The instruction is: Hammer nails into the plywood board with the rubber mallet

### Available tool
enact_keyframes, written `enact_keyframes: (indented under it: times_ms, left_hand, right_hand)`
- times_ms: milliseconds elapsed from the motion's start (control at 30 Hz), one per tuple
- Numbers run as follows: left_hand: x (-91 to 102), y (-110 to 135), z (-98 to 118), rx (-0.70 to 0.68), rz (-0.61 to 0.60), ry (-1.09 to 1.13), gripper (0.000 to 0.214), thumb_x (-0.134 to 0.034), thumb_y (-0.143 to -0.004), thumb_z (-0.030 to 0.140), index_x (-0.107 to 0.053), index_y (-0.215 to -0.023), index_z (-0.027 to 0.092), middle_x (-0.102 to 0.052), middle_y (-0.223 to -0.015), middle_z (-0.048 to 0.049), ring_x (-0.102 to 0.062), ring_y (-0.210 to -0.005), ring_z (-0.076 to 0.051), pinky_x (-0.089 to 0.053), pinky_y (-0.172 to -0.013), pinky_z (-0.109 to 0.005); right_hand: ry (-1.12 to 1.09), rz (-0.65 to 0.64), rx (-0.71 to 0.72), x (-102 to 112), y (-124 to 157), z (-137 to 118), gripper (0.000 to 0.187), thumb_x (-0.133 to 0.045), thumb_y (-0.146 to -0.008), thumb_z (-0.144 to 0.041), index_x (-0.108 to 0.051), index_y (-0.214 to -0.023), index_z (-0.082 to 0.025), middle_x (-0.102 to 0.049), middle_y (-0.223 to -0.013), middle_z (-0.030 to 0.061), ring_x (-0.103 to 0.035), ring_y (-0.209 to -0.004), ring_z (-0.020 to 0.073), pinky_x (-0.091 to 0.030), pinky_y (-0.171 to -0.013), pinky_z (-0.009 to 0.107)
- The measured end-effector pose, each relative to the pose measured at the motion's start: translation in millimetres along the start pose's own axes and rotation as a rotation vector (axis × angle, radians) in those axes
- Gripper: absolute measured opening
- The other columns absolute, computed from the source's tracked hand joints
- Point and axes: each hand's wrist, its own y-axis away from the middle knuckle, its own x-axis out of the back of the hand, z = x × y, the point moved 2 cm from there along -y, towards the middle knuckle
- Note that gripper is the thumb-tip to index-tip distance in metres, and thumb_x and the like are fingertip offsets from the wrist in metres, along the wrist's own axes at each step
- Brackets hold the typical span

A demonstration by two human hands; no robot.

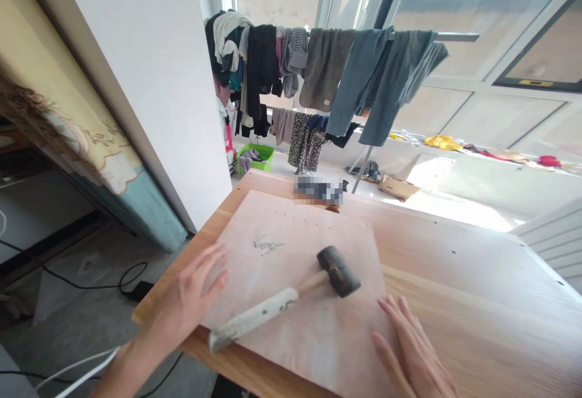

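Observation:
A pale square board lies on the wooden table. Across it rests a mallet with a black head and a light handle wrapped in worn white material. The handle's end reaches the board's front left edge. Several metal nails or screws lie loose in a small pile beyond the mallet. A row of small holes or dots runs near the board's far edge. My left hand is at the board's left edge, fingers extended. At the right edge is my right hand, fingers stretched out and holding nothing.
The wooden table extends to the right. Beyond it hang clothes on a drying rack, with a green basin on the floor. A white panel and a curtain stand at left; cables lie on the floor.

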Motion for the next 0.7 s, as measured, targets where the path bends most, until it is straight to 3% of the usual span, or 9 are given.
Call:
enact_keyframes:
  times_ms: [167, 267, 367, 467, 567, 700]
  left_hand:
    - [22.2, -17, -42, 0.14, 0.091, -0.178, 0.054, -0.037, -0.093, 0.063, -0.063, -0.114, 0.02, -0.049, -0.138, -0.0141, -0.056, -0.124, -0.034, -0.047, -0.105, -0.052]
    - [29.5, -19, -46, 0.144, 0.093, -0.197, 0.057, -0.038, -0.092, 0.065, -0.063, -0.116, 0.02, -0.049, -0.135, -0.0143, -0.057, -0.121, -0.033, -0.046, -0.106, -0.051]
    - [34.7, -17, -36, 0.114, 0.054, -0.146, 0.053, -0.04, -0.093, 0.062, -0.061, -0.121, 0.021, -0.051, -0.13, -0.0116, -0.06, -0.118, -0.029, -0.048, -0.106, -0.047]
    - [33.7, -9, -12, 0.076, -0.006, -0.113, 0.044, -0.041, -0.097, 0.052, -0.059, -0.127, 0.025, -0.051, -0.13, -0.0085, -0.062, -0.116, -0.026, -0.051, -0.103, -0.043]
    - [21.1, 4, 21, -0.019, -0.081, -0.1, 0.038, -0.044, -0.098, 0.043, -0.059, -0.131, 0.03, -0.05, -0.135, -0.007, -0.062, -0.117, -0.025, -0.055, -0.099, -0.039]
    - [-2.7, 17, 58, -0.176, -0.112, -0.077, 0.033, -0.044, -0.099, 0.033, -0.062, -0.127, 0.034, -0.053, -0.138, -0.0046, -0.057, -0.126, -0.026, -0.051, -0.105, -0.045]
  right_hand:
    - [0.043, 0.096, 0.271, -7, -32, -56, 0.053, -0.049, -0.097, -0.035, -0.04, -0.148, -0.025, -0.043, -0.153, 0.008, -0.03, -0.144, 0.0381, -0.046, -0.103, 0.061]
    - [0.078, 0.09, 0.355, -7, -37, -65, 0.05, -0.05, -0.096, -0.036, -0.046, -0.144, -0.023, -0.048, -0.149, 0.0073, -0.032, -0.144, 0.0363, -0.042, -0.108, 0.058]
    - [0.079, 0.093, 0.373, -2, -37, -61, 0.045, -0.046, -0.098, -0.033, -0.05, -0.141, -0.02, -0.054, -0.145, 0.0066, -0.033, -0.144, 0.033, -0.034, -0.115, 0.054]
    - [0.093, 0.097, 0.367, 9, -30, -39, 0.041, -0.044, -0.098, -0.03, -0.055, -0.135, -0.02, -0.061, -0.138, 0.0066, -0.038, -0.142, 0.0307, -0.029, -0.118, 0.051]
    - [0.118, 0.078, 0.354, 18, -13, 6, 0.034, -0.046, -0.095, -0.029, -0.064, -0.123, -0.026, -0.067, -0.129, 0.0048, -0.049, -0.134, 0.03, -0.031, -0.117, 0.051]
    - [0.105, 0.104, 0.088, 33, 22, 73, 0.037, -0.042, -0.096, -0.036, -0.064, -0.122, -0.024, -0.07, -0.122, 0.0061, -0.063, -0.119, 0.0287, -0.046, -0.106, 0.047]
